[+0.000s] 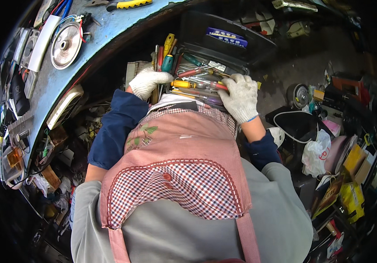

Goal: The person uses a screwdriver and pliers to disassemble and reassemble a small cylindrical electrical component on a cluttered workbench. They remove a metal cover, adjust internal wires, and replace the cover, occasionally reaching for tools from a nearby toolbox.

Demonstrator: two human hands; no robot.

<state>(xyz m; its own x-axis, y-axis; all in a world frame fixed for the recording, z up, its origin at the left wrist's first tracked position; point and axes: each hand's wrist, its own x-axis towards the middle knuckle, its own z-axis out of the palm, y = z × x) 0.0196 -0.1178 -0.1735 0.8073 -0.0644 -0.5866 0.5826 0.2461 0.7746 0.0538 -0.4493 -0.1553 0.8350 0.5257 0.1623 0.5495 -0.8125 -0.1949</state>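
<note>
An open black tool case (258, 46) lies in front of me, its lid tipped back. Jumbled screwdrivers and slim metal tools fill it, among them a yellow-handled screwdriver (183, 83). My left hand (148, 82), in a white knitted glove, is closed at the case's left side around several upright screwdrivers (167, 62) with yellow, green and red handles. Their lower ends are partly hidden by the glove. At the case's right side my right hand (242, 97), gloved too, has thumb and forefinger closed on the end of a red-handled screwdriver (220, 86); its other fingers bend over the tools.
A blue workbench (109, 26) curves along the left, bearing a round metal disc (66, 45) with wires and yellow-handled pliers (129, 5). To the right are a round motor-like part (299, 95), a white plastic bag (317, 152) and a yellow bag (352, 201) among clutter.
</note>
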